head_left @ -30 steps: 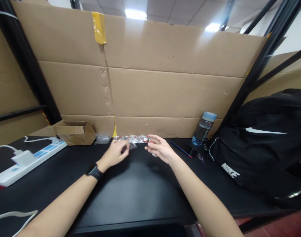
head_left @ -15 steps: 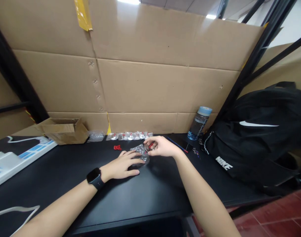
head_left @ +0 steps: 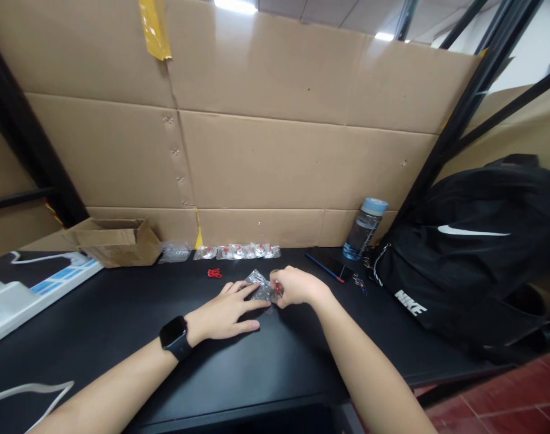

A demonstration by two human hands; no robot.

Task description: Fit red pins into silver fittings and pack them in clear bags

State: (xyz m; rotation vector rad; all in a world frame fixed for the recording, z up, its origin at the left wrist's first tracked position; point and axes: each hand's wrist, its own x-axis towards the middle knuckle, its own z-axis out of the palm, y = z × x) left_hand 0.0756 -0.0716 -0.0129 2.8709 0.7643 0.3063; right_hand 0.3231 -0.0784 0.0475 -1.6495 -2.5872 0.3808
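Black counter [head_left: 265, 371]: splayed left hand [head_left: 226, 313] seemingly steadies a bag [head_left: 256, 278] — firm pressure needed next — beside right hand [head_left: 298, 286] pinching red piece [head_left: 279, 289].

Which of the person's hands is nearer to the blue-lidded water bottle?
Right. The right hand is in front and left of the water bottle; the left hand, touching clear plastic, is farther left.

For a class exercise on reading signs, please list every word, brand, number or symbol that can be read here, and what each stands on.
"NIKE": white letters, low on the black backpack.
White swoosh sign, no letters: higher on the same backpack.
Water bottle: pale marks, too small to read.
Plastic wrapper at the left hand: no lettering can be made out.
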